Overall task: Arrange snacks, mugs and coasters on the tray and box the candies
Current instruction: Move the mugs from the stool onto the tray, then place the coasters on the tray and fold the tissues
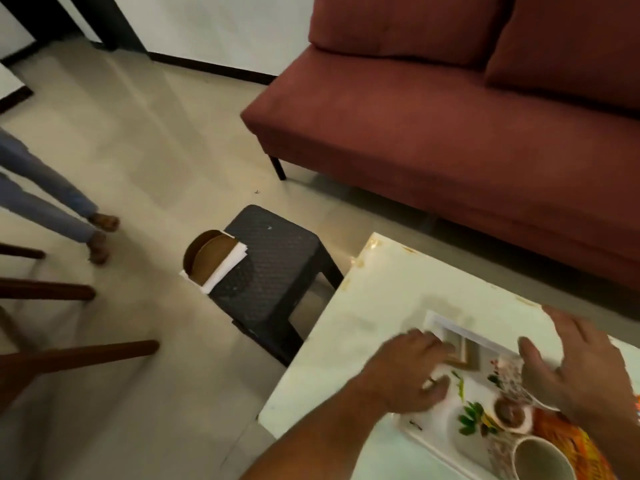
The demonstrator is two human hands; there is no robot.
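Note:
A white tray [433, 431] with a green leaf print lies on the pale table [374, 299] at the lower right. On it are wooden-framed coasters [465, 353], a patterned mug [507, 377] lying on its side, a small cup with something brown inside [510, 415], an upright mug [540, 460] and an orange snack packet [568, 441]. My left hand [408, 370] lies over the tray's left rim, its bent fingers touching the coasters; blur hides whether it grips anything. My right hand [585, 368] hovers with spread fingers over the patterned mug.
A dark woven stool [277, 271] stands left of the table, with a brown and white cardboard box [211, 261] leaning against it. A maroon sofa [450, 116] runs behind the table. Another person's legs [48, 202] and wooden chair legs [69, 355] are at the left.

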